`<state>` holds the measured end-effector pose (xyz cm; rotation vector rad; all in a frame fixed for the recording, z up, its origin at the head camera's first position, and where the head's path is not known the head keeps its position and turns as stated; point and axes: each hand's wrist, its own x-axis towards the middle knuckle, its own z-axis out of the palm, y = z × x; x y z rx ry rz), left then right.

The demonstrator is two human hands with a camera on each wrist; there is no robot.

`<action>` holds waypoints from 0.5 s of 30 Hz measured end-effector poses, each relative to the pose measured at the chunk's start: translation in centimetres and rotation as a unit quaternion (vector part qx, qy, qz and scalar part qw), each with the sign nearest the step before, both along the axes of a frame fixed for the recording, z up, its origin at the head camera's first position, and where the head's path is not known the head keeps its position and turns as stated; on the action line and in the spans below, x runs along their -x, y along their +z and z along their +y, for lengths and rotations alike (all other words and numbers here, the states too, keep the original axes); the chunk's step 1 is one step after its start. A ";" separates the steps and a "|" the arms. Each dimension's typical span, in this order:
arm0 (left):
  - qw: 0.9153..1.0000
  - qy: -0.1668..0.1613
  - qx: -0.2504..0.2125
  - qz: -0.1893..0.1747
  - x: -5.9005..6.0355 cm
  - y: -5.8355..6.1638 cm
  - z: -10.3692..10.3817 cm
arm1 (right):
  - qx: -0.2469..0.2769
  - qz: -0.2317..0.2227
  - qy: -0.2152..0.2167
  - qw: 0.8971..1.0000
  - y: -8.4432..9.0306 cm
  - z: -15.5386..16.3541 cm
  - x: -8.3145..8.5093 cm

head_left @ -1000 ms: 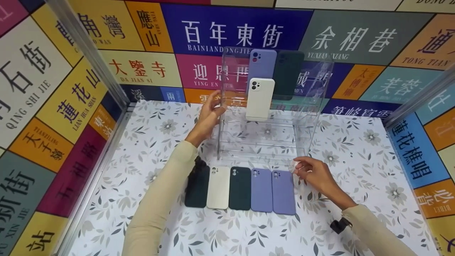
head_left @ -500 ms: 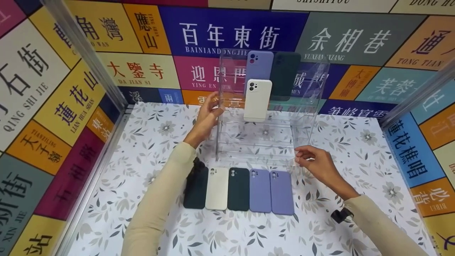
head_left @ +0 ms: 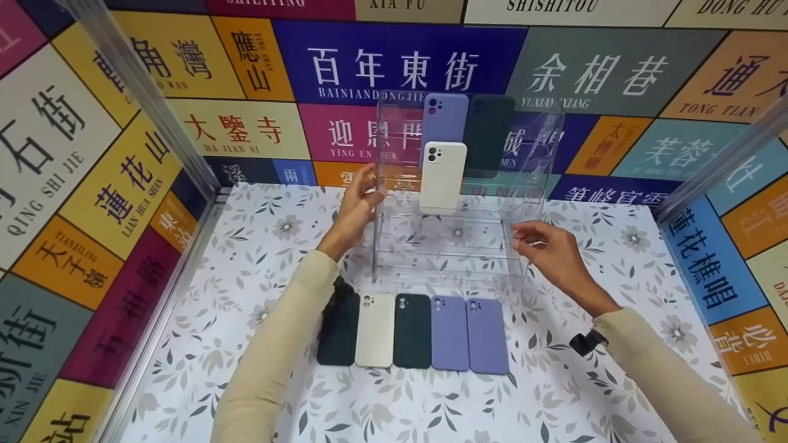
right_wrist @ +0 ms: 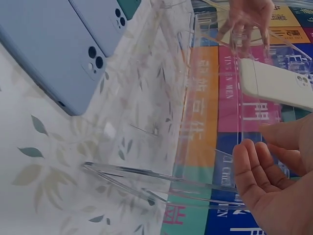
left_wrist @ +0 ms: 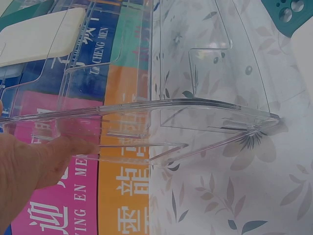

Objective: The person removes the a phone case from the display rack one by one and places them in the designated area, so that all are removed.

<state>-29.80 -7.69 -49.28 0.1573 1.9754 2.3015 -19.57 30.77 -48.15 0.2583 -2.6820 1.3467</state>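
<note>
A clear acrylic display rack [head_left: 446, 271] with stepped shelves stands at the table's back. My left hand [head_left: 362, 195] grips its left side panel, thumb in front; part of the thumb shows in the left wrist view. My right hand [head_left: 545, 243] is beside the right panel's front edge, fingers loosely curled; in the right wrist view nothing shows between thumb and fingers [right_wrist: 252, 166]. A purple phone case [head_left: 444, 117] and a dark green phone case [head_left: 490, 135] lean side by side on a rear shelf. The cream phone case [head_left: 442, 178] stands in front, overlapping the purple one.
Before the rack, phone cases lie in a row: a blackish case [head_left: 338, 332], a cream case [head_left: 375, 332], a dark green case [head_left: 412, 332] and two purple cases [head_left: 450, 335]. Printed panels [head_left: 406, 61] wall in the floral-patterned table [head_left: 246, 246] at back and sides.
My right hand has moved up and back along the rack's right side from the front corner. The left hand keeps its grip. The head view has tilted slightly upward.
</note>
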 end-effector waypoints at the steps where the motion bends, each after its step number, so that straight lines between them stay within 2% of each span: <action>1: 1.000 0.000 -0.001 0.000 0.0 0.0 0.0 | -0.003 0.002 0.000 1.000 0.2 -0.1 0.3; 15: 1.000 0.000 0.000 0.002 -0.1 0.0 0.1 | 0.008 0.009 0.007 1.000 3.4 -2.0 4.0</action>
